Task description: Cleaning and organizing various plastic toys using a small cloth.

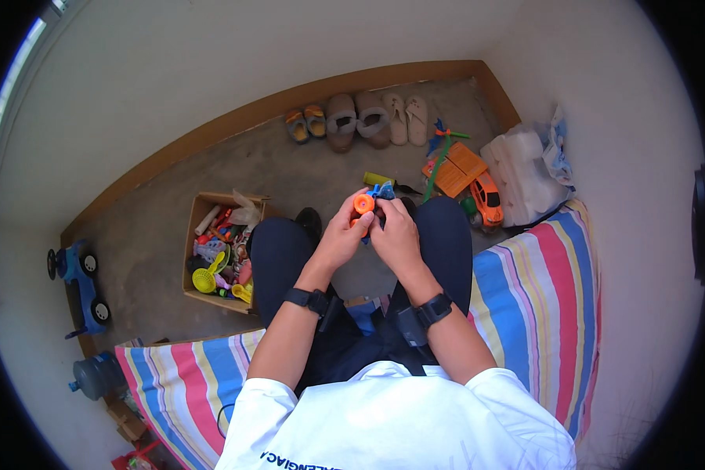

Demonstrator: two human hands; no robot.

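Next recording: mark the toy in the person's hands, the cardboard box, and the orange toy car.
Toy in the hands [363, 204]: head view, on its round orange part.
Cardboard box [216, 300]: head view, on its near wall.
Orange toy car [487, 198]: head view, on its body.

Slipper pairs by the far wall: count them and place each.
3: small orange and grey pair at left, brown furry pair in the middle, pale pair at right.
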